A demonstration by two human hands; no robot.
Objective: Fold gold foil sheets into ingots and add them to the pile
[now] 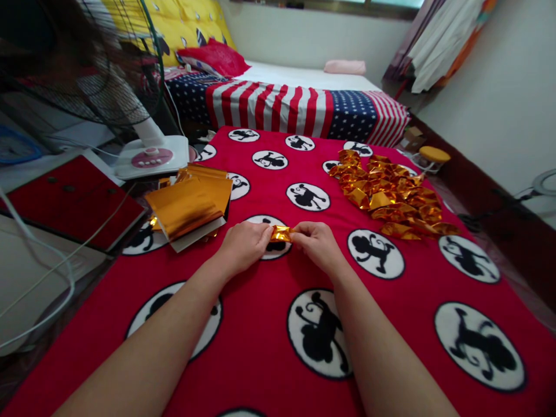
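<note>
My left hand (244, 245) and my right hand (318, 243) meet over the red blanket (269, 324), each pinching one end of a small folded gold foil piece (281, 233). Both hands have their fingers closed on it. A stack of flat gold foil sheets (191, 202) lies just left of my left hand. A heap of folded gold foil pieces (386, 194) sits to the right, beyond my right hand.
The red blanket carries white circles with black monkey figures. A standing fan (147, 153) and a red box (73, 200) are at the left. A bed with a stars-and-stripes cover (295, 107) lies behind. A yellow-lidded jar (432, 156) stands at the right.
</note>
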